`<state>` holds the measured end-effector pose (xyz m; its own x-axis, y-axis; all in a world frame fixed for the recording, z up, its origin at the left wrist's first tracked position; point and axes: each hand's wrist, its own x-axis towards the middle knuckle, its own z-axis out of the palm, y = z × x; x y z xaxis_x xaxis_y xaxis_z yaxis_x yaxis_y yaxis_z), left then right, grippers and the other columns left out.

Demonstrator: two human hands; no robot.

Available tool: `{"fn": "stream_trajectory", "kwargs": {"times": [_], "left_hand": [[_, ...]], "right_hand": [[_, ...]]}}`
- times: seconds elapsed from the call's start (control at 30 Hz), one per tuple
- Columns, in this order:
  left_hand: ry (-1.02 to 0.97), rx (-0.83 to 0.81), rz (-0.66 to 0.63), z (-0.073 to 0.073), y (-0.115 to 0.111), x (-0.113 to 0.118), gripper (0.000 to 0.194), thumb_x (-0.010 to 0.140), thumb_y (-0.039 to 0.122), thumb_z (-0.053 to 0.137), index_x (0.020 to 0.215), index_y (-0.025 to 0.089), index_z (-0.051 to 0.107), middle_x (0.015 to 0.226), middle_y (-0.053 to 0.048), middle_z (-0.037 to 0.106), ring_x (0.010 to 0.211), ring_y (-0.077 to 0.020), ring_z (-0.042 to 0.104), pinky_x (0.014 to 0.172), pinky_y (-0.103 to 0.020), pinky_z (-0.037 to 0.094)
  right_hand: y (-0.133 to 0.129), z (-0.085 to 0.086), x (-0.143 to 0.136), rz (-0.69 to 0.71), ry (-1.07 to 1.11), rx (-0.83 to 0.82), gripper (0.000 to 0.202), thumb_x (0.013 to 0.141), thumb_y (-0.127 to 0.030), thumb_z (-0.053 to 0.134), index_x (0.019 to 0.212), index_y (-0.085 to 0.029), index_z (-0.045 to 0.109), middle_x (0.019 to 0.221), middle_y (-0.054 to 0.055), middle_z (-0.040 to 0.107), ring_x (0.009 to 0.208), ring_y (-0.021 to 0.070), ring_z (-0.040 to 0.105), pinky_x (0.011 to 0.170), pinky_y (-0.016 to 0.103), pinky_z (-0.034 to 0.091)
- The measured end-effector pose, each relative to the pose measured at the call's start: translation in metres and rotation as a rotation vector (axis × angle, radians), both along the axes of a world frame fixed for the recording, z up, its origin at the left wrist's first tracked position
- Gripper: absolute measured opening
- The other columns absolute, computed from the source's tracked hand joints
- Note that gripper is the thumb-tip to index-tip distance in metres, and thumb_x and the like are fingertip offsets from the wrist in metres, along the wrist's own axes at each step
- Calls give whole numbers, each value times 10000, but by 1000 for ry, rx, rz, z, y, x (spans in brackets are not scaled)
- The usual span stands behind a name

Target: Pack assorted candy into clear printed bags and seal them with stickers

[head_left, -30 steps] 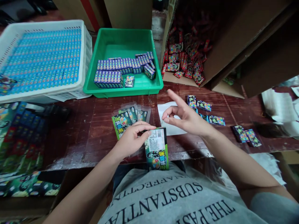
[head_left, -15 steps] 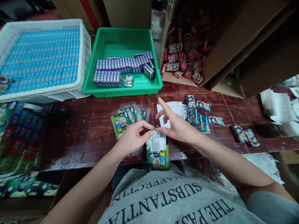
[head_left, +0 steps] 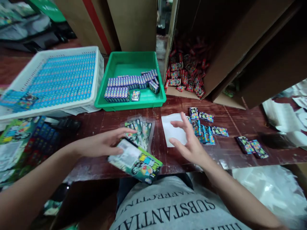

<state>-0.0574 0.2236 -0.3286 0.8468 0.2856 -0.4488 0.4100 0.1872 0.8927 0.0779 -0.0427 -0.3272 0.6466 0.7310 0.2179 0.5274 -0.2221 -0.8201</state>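
Observation:
My left hand [head_left: 103, 142] pinches a printed green and black candy bag [head_left: 136, 163] by its top end, tilted over the table's front edge with its barcode label up. Behind that bag, several similar bags [head_left: 141, 131] with clear edges lie fanned out on the table. My right hand [head_left: 185, 140] is raised with its fingers apart and nothing in them. Beneath it lies a white sheet of paper [head_left: 168, 127]. Just right of the paper sit several small blue and black candy packs [head_left: 203, 132].
A green tray [head_left: 129, 107] holds rows of small purple boxes. Left of it, a white basket [head_left: 64, 107] is full of blue packs. A cardboard box [head_left: 171, 41] contains many red packs. More printed bags [head_left: 14, 153] are piled at left. Two packs [head_left: 251, 147] lie at right.
Both hands have moved apart. My left hand has carried the candy bag leftward, turning it aslant. My right hand has let go of the bag's top and opened. The view has tilted upward.

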Motion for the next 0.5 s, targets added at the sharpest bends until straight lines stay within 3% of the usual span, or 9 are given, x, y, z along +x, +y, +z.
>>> {"fn": "stream_trajectory", "kwargs": {"times": [0.1, 0.17, 0.27, 0.33, 0.4, 0.5], "left_hand": [[47, -29, 33, 8, 2, -20, 629, 545, 527, 920, 1071, 268, 690, 877, -50, 751, 768, -277, 735, 643, -380, 586], [84, -52, 61, 1, -2, -37, 663, 535, 537, 924, 1094, 285, 670, 901, -46, 749, 781, -287, 737, 660, -399, 589], [125, -127, 154, -29, -14, -63, 655, 581, 534, 913, 1123, 312, 618, 966, -27, 741, 789, -263, 728, 688, -389, 583], [91, -142, 161, -52, -26, -72, 632, 620, 514, 904, 1129, 314, 587, 1012, -17, 734, 809, -243, 712, 702, -366, 570], [-1, -73, 50, -69, -41, -67, 547, 655, 503, 889, 1049, 267, 593, 987, -24, 724, 851, -244, 695, 751, -362, 560], [-150, 67, -2, -76, -66, -38, 409, 783, 501, 797, 991, 221, 582, 991, -47, 712, 961, -257, 682, 871, -378, 542]], "right_hand": [[-18, -12, -20, -161, 267, 85, 948, 927, -398, 692, 1626, -396, 51, 1444, 139, 486, 1305, 306, 548, 1109, 566, 453], [-14, -28, -37, -167, 431, 109, 1017, 878, -398, 755, 1611, -439, 51, 1435, 128, 477, 1264, 302, 585, 1041, 536, 527], [9, -47, -50, -187, 559, 198, 1050, 803, -363, 833, 1580, -473, 135, 1331, 90, 519, 1149, 274, 644, 971, 489, 581], [18, -50, -44, -226, 555, 311, 949, 828, -337, 808, 1552, -466, 208, 1252, 63, 536, 1043, 227, 665, 916, 440, 599], [16, -47, -28, -228, 515, 393, 828, 887, -303, 740, 1537, -445, 247, 1206, 47, 545, 932, 169, 657, 843, 372, 598], [2, -38, -3, -92, 514, 349, 787, 928, -258, 685, 1554, -429, 240, 1223, 47, 550, 835, 120, 619, 776, 312, 571]]}}
